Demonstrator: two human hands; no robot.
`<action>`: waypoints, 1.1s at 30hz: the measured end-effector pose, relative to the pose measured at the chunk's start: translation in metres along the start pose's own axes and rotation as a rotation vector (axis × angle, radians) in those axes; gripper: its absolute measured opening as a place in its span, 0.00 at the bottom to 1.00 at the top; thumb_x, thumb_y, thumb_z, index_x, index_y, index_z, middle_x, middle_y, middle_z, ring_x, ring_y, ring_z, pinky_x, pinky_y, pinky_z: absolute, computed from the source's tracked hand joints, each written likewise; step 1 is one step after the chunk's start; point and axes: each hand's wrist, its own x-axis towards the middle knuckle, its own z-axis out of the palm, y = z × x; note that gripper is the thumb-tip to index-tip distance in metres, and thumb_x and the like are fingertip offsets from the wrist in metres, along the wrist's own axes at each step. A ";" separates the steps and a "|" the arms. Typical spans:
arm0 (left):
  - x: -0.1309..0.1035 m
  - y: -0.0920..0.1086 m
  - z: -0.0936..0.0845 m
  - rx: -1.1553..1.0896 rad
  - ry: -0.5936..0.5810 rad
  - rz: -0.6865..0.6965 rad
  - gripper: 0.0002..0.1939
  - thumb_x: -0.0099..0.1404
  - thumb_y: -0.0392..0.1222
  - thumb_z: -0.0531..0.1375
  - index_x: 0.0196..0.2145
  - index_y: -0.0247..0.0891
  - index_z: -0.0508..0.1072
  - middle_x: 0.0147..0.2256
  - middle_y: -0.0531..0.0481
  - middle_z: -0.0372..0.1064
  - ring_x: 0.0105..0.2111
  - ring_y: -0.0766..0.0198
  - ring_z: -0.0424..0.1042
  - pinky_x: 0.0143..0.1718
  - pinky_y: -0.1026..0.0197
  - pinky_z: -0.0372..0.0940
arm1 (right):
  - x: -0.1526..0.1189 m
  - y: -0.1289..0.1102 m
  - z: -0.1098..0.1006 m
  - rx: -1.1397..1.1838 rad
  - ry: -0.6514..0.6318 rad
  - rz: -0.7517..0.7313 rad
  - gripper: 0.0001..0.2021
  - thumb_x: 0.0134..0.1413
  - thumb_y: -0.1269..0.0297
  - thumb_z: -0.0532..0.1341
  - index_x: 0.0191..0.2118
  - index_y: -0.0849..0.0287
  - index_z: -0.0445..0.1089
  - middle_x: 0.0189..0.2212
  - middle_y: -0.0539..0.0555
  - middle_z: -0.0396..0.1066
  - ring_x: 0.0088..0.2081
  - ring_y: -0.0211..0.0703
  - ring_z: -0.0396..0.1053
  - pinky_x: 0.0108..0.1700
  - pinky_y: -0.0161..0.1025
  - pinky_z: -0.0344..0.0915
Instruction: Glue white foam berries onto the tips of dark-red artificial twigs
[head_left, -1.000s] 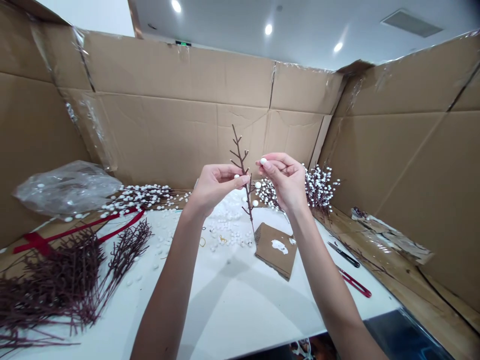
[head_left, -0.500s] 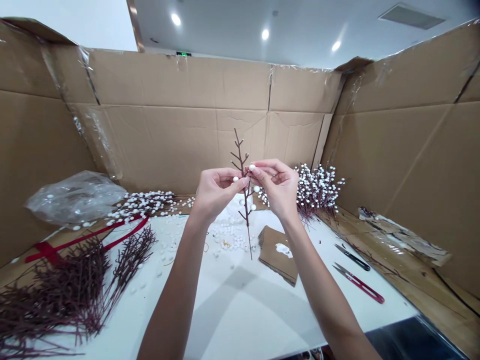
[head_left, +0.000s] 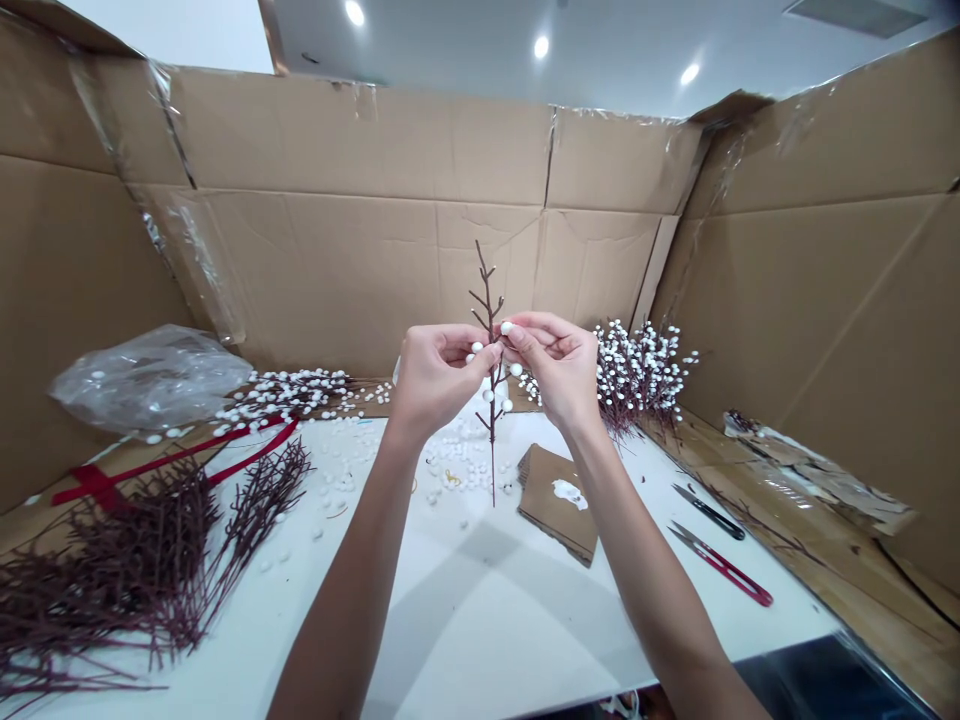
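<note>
A thin brown twig (head_left: 493, 432) stands upright between my hands, with bare side shoots at its top and several white balls lower down. My left hand (head_left: 448, 375) pinches its stem between thumb and fingers. My right hand (head_left: 553, 360) holds a white ball (head_left: 507, 328) between thumb and forefinger, close against the twig. Behind and below the twig, loose white balls (head_left: 469, 455) are scattered over the white table (head_left: 465, 620). To their right lies a brown cardboard piece (head_left: 546, 500) with a white patch of glue-like stuff on it.
Bare brown twigs (head_left: 142, 560) with red ribbon (head_left: 97, 487) lie at left. White-berried sprays (head_left: 289, 395) and a plastic bag (head_left: 154, 380) sit behind. At right are a berried bunch (head_left: 641, 370), black snips (head_left: 709, 512) and red snips (head_left: 724, 565). Cardboard walls (head_left: 337, 270) surround the table.
The twig has turned a little, and its lower end has shifted left. My right hand has brought the white ball slightly closer to the stem. The camera view has tilted slightly downward.
</note>
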 end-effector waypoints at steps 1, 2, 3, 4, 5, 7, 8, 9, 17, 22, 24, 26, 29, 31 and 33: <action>0.000 0.000 0.000 0.022 0.004 0.006 0.08 0.54 0.41 0.63 0.23 0.33 0.73 0.24 0.48 0.72 0.24 0.66 0.70 0.25 0.65 0.65 | 0.000 0.001 0.000 -0.001 0.002 0.003 0.08 0.43 0.62 0.68 0.31 0.57 0.74 0.29 0.50 0.77 0.30 0.35 0.74 0.36 0.35 0.73; 0.000 0.000 0.000 0.042 0.008 0.012 0.08 0.54 0.41 0.62 0.23 0.33 0.73 0.24 0.48 0.72 0.24 0.66 0.70 0.24 0.65 0.64 | 0.000 0.001 0.000 -0.004 0.004 0.003 0.08 0.43 0.61 0.68 0.31 0.57 0.74 0.29 0.50 0.77 0.30 0.35 0.74 0.36 0.34 0.73; -0.001 0.000 0.001 0.061 0.012 0.016 0.08 0.54 0.41 0.62 0.23 0.33 0.73 0.23 0.48 0.72 0.24 0.66 0.70 0.24 0.65 0.64 | 0.000 0.002 0.000 -0.005 0.006 0.002 0.08 0.43 0.61 0.68 0.31 0.57 0.74 0.29 0.50 0.77 0.29 0.35 0.74 0.36 0.34 0.73; -0.001 -0.001 0.001 0.075 0.018 0.020 0.08 0.54 0.40 0.62 0.23 0.32 0.73 0.23 0.48 0.72 0.23 0.66 0.70 0.24 0.65 0.64 | 0.000 0.002 0.000 -0.005 0.006 -0.001 0.09 0.42 0.61 0.68 0.31 0.58 0.74 0.29 0.50 0.77 0.29 0.34 0.74 0.35 0.34 0.73; -0.001 -0.001 0.001 0.086 0.023 0.023 0.08 0.54 0.40 0.62 0.23 0.32 0.74 0.23 0.48 0.72 0.23 0.66 0.69 0.24 0.65 0.64 | 0.001 0.002 0.000 -0.007 0.005 -0.004 0.09 0.42 0.60 0.69 0.31 0.58 0.74 0.28 0.50 0.77 0.28 0.34 0.74 0.35 0.34 0.73; -0.001 -0.002 0.001 0.097 0.029 0.026 0.08 0.54 0.40 0.62 0.24 0.32 0.74 0.23 0.48 0.71 0.23 0.66 0.69 0.24 0.65 0.64 | 0.001 0.001 0.000 -0.019 0.006 -0.004 0.10 0.41 0.59 0.69 0.30 0.58 0.74 0.28 0.50 0.77 0.28 0.35 0.73 0.35 0.35 0.74; -0.001 -0.003 0.001 0.101 0.033 0.028 0.08 0.54 0.40 0.62 0.24 0.32 0.75 0.23 0.48 0.71 0.23 0.66 0.69 0.23 0.65 0.64 | 0.001 0.001 0.000 -0.029 0.005 -0.002 0.11 0.40 0.59 0.69 0.30 0.58 0.74 0.28 0.50 0.77 0.28 0.35 0.74 0.35 0.35 0.74; -0.001 -0.004 0.001 0.106 0.037 0.031 0.08 0.54 0.40 0.62 0.25 0.32 0.75 0.22 0.48 0.71 0.22 0.66 0.69 0.23 0.65 0.64 | 0.001 0.001 0.000 -0.041 0.004 0.001 0.11 0.40 0.58 0.69 0.30 0.58 0.74 0.28 0.50 0.77 0.28 0.36 0.74 0.35 0.35 0.74; 0.001 -0.006 0.001 0.113 0.031 0.030 0.07 0.54 0.39 0.62 0.24 0.31 0.75 0.22 0.48 0.71 0.22 0.67 0.68 0.22 0.66 0.62 | 0.001 0.001 0.001 -0.051 -0.012 0.017 0.08 0.40 0.62 0.69 0.29 0.59 0.74 0.24 0.50 0.76 0.26 0.34 0.72 0.33 0.34 0.73; 0.002 -0.006 0.001 0.105 0.020 0.030 0.07 0.53 0.38 0.62 0.23 0.31 0.75 0.21 0.49 0.70 0.21 0.68 0.67 0.22 0.66 0.61 | 0.002 0.003 0.000 -0.026 -0.020 0.010 0.06 0.41 0.65 0.69 0.28 0.60 0.75 0.24 0.49 0.76 0.25 0.33 0.72 0.32 0.33 0.73; 0.002 -0.004 0.001 0.089 0.012 0.016 0.07 0.53 0.38 0.62 0.23 0.31 0.75 0.21 0.48 0.70 0.22 0.68 0.68 0.22 0.66 0.61 | 0.002 0.004 -0.001 -0.024 -0.023 0.015 0.06 0.41 0.65 0.69 0.29 0.60 0.75 0.24 0.50 0.76 0.25 0.33 0.72 0.33 0.34 0.73; 0.002 -0.002 0.002 0.044 0.007 -0.003 0.07 0.53 0.38 0.63 0.23 0.31 0.75 0.22 0.47 0.71 0.23 0.67 0.69 0.22 0.66 0.62 | 0.002 0.005 -0.003 -0.026 -0.034 0.028 0.07 0.42 0.64 0.68 0.30 0.59 0.75 0.27 0.50 0.77 0.27 0.35 0.73 0.35 0.36 0.73; 0.003 0.002 0.002 -0.044 -0.004 -0.024 0.06 0.52 0.38 0.64 0.24 0.31 0.76 0.24 0.47 0.73 0.24 0.67 0.70 0.24 0.66 0.64 | 0.004 0.005 -0.006 -0.031 -0.057 0.035 0.10 0.44 0.62 0.67 0.36 0.57 0.74 0.31 0.51 0.78 0.31 0.37 0.75 0.38 0.38 0.74; 0.003 0.003 0.002 -0.095 0.000 -0.041 0.06 0.51 0.38 0.65 0.25 0.31 0.76 0.24 0.47 0.73 0.24 0.67 0.70 0.25 0.66 0.65 | 0.006 0.003 -0.010 -0.024 -0.053 0.010 0.12 0.46 0.62 0.66 0.40 0.56 0.72 0.33 0.51 0.78 0.33 0.37 0.75 0.41 0.39 0.74; 0.004 0.003 0.000 -0.147 0.028 -0.062 0.06 0.50 0.38 0.66 0.24 0.31 0.76 0.24 0.48 0.73 0.24 0.67 0.71 0.26 0.66 0.66 | 0.008 -0.001 -0.017 -0.025 -0.027 -0.012 0.13 0.47 0.62 0.66 0.41 0.56 0.71 0.32 0.50 0.77 0.34 0.37 0.76 0.42 0.39 0.73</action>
